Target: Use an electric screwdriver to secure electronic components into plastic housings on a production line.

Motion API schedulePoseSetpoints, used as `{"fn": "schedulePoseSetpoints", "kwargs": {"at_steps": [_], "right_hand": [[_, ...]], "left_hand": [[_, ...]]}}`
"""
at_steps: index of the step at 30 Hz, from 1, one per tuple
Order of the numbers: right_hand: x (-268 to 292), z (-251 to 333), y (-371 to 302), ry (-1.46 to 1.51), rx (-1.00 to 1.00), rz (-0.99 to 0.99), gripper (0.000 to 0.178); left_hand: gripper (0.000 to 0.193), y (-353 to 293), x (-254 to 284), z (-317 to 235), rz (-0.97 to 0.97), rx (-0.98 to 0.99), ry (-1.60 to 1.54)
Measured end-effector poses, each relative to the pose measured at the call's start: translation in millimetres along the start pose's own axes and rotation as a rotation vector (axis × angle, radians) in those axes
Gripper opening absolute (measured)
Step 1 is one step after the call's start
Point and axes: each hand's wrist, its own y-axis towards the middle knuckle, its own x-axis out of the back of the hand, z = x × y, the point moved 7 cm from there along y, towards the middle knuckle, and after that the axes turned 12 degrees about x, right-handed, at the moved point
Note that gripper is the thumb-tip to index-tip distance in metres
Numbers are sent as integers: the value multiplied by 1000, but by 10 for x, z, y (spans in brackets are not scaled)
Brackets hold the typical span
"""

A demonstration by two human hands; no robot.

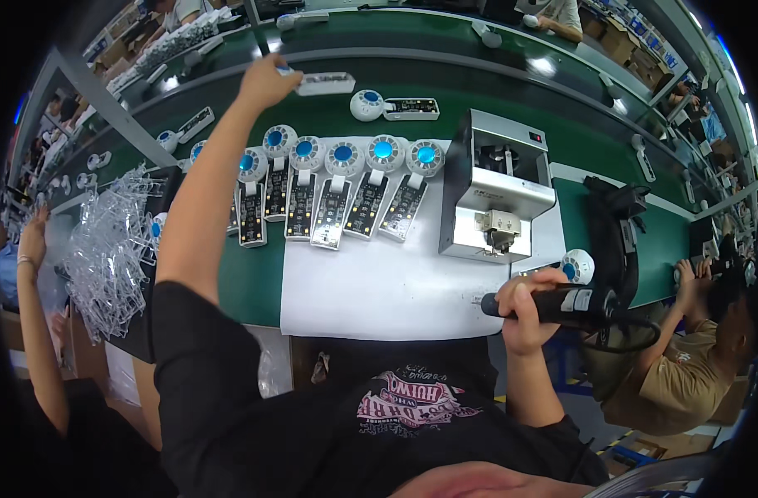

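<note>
Left hand: my left hand (267,83) was stretched out past the row and closed around the near end of a white-cased unit (327,84); the fingers' exact grip was hidden from me.
White-cased unit: above the green strip beyond the sheet, its long body pointing right, near another round-headed unit (367,105) that lay there with its circuit board showing.
Right hand: my right hand (527,314) was wrapped snugly around the front of a black electric screwdriver (566,305), thumb and fingers around its barrel, nose pointing left over the white sheet (371,290). I judged it was kept there so the tool stayed ready while my other arm reached away.
Row of units: the row of units (343,158) had blue-centred heads away from me and handles toward me, boards upward, probably so each open handle was easy to get at.
Silver machine: the silver machine (497,195), perhaps a screw feeder, stood right of the row, likely placed to suit the screwdriver side.
Clear plastic parts: the clear plastic parts (109,257) were heaped at my left, apparently within arm's reach.
</note>
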Motion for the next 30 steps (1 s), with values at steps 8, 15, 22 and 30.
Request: {"fn": "schedulePoseSetpoints", "kwargs": {"at_steps": [8, 15, 22, 30], "right_hand": [[162, -40, -34, 13, 9, -23, 34], [-86, 8, 103, -66, 159, 67, 44], [214, 162, 100, 140, 44, 15, 38], [-178, 468, 845, -124, 305, -145, 30]], "left_hand": [[64, -332, -671, -1029, 69, -444, 286], [58, -1797, -1039, -2030, 456, -962, 184], [51, -2760, -328, -1658, 227, -630, 108], [55, -3679, -456, -1001, 17, -323, -327]]}}
